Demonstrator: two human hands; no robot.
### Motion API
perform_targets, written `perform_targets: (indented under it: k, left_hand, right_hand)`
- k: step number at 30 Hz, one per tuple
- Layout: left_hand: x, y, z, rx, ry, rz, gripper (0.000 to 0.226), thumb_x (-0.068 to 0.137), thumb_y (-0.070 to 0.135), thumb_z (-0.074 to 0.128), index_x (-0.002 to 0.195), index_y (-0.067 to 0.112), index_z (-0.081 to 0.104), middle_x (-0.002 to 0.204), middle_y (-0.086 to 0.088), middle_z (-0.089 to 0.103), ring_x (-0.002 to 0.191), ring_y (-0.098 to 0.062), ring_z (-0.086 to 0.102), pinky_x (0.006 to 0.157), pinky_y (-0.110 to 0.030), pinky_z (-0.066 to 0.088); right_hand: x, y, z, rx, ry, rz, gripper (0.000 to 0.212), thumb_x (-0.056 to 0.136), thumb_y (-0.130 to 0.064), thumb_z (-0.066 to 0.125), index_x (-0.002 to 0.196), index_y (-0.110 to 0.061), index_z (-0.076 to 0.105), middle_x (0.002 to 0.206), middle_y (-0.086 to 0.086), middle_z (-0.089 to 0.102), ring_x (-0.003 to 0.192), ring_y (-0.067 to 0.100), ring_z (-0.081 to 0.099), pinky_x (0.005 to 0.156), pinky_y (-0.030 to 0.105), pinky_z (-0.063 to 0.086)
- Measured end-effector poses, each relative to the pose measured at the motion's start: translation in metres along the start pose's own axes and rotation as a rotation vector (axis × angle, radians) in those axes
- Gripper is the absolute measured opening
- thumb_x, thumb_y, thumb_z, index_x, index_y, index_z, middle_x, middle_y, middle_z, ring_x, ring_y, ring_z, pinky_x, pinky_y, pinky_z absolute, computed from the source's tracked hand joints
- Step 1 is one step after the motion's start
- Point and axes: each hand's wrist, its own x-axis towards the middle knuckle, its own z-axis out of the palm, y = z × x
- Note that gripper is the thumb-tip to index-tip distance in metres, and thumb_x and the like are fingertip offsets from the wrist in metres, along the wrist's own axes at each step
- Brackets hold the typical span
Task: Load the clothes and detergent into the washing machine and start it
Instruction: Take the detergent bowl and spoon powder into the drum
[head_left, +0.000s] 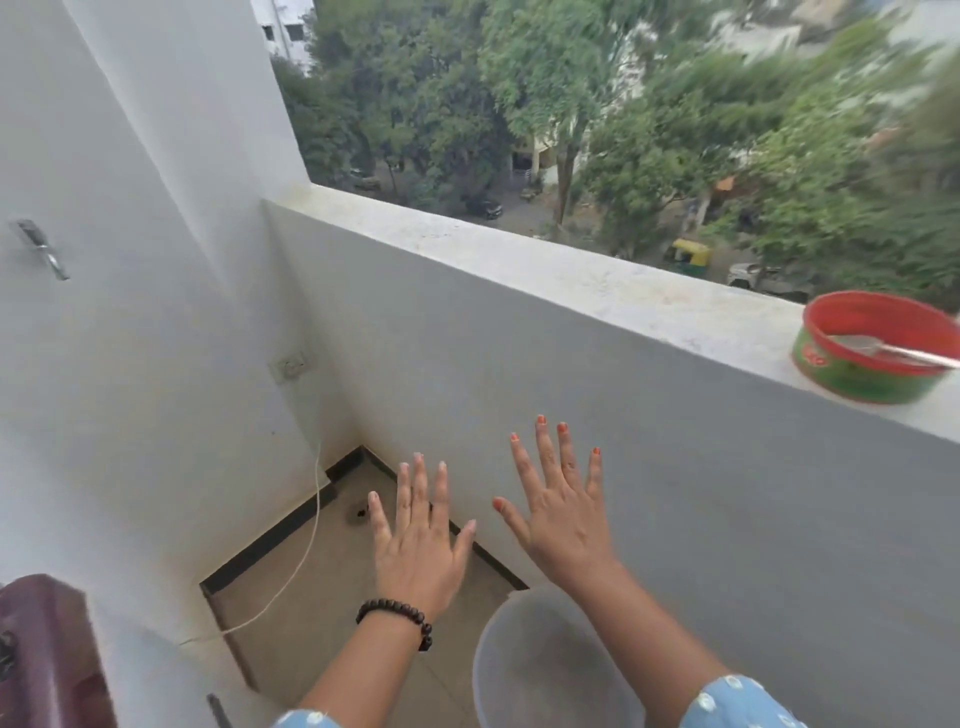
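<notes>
My left hand (418, 545) and my right hand (558, 512) are both stretched out in front of me, fingers spread, holding nothing, above the balcony floor. A dark maroon corner of the washing machine (44, 654) shows at the bottom left. A round red and green tin (872, 348) with a metal spoon (898, 351) resting in it stands on the parapet ledge at the far right; its contents are too blurred to tell. A translucent grey bucket (550, 665) stands on the floor under my right forearm. No clothes are in view.
A white parapet wall (519, 260) runs diagonally from centre to right, with trees and a street far below. A white wall on the left carries a metal tap (41, 247) and a socket (293, 365) with a white cable (311, 530) hanging to the tiled floor (322, 587).
</notes>
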Motion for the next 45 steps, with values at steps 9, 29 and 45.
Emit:
perform_targets:
  k: [9,29,45]
  left_hand:
    - [0.048,0.110,-0.037,-0.142,-0.020,0.238,0.080,0.080,0.069,-0.011,0.144,0.027,-0.032,0.151,0.002,-0.042,0.136,-0.011,-0.045,0.111,-0.046,-0.029]
    - [0.091,0.273,-0.129,-0.675,-0.149,0.571,0.071,0.098,0.057,0.021,0.157,0.022,0.001,0.165,0.007,-0.001,0.149,-0.007,-0.015,0.122,-0.039,-0.012]
    - [0.092,0.307,-0.140,-0.891,-0.258,0.560,0.066,0.100,0.053,0.028,0.157,0.026,0.008,0.164,0.010,0.010,0.151,-0.010,-0.009,0.123,-0.038,-0.006]
  right_hand:
    - [-0.010,0.092,-0.061,0.011,0.135,0.186,0.061,0.096,-0.046,0.026,0.152,-0.023,0.022,0.163,0.008,0.009,0.149,0.025,-0.009,0.117,0.053,0.001]
    - [-0.040,0.207,-0.182,0.452,0.725,0.479,0.052,0.076,-0.014,0.081,0.120,0.001,0.057,0.114,0.016,0.055,0.109,0.022,0.049,0.097,0.028,0.042]
    - [-0.002,0.254,-0.193,0.664,0.331,0.526,0.097,0.055,-0.051,0.090,0.132,-0.016,0.043,0.122,0.000,0.058,0.113,0.016,0.054,0.087,0.021,0.042]
